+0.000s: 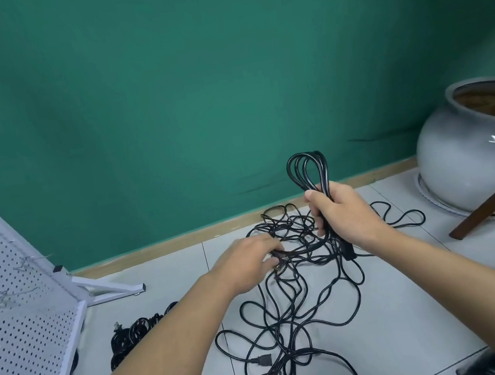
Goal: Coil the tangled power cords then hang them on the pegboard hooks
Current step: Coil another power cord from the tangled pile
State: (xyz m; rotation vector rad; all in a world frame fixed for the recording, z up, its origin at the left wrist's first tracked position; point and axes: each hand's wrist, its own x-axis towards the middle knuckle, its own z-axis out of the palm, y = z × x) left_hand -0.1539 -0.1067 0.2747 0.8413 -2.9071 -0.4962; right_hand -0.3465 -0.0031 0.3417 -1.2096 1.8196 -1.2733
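A half-made coil [306,170] of black power cord stands up in long loops from the right hand [343,213], whose fingers are wrapped tight round its gathered middle. From this bundle a strand runs down and across to the left hand [249,261], which rests on the tangle of cords [294,311]. Its fingers reach into the strands, but whether they pinch one cannot be told.

The tangle sprawls over the tiled floor [412,323], with a plug [262,360] showing near the bottom, so most of the coiling looks undone. Beside the pegboard [9,328] lies a dark heap of coiled bundles [133,334], partly hidden behind the left forearm. These seem finished but not hung. The hooks [26,262] that show carry nothing, though the board is cut off at the left edge.

How many cords make up the tangle is hard to judge. A grey plant pot [465,155] stands at the right, well apart.
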